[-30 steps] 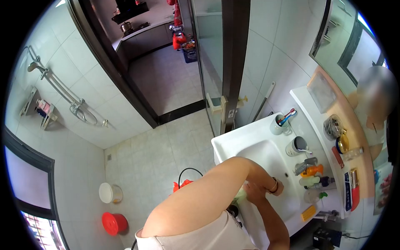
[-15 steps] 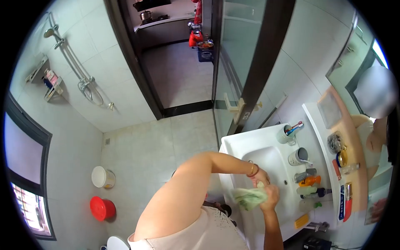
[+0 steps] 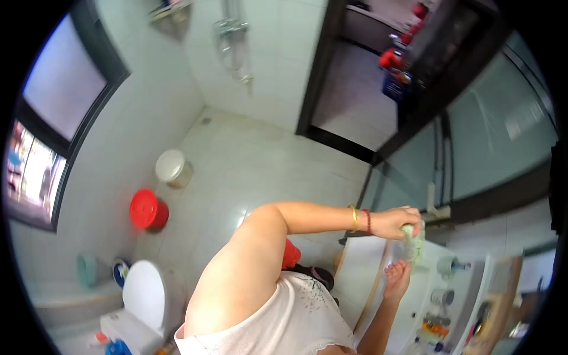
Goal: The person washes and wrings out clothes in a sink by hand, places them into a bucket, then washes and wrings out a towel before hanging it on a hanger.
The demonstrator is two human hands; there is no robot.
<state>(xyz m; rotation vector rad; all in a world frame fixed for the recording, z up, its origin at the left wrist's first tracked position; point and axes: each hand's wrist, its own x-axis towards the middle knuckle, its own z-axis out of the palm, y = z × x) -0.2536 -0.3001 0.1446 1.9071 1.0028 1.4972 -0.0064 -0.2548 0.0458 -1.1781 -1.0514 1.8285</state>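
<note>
- Pale grey tiled floor (image 3: 272,154): carries a red round plastic bucket (image 3: 149,210), a white round bucket (image 3: 173,168) near it, and a white toilet (image 3: 145,296) with its lid down.
- Glossy white washbasin (image 3: 421,287): along its wall side stand a pale grey-green cup (image 3: 445,268), a whitish cylindrical cup (image 3: 442,297) and an orange bottle (image 3: 435,327), slightly blurred.

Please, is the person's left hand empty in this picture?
No, the left hand is closed on a pale green cloth, which hangs below its fingers.
</note>
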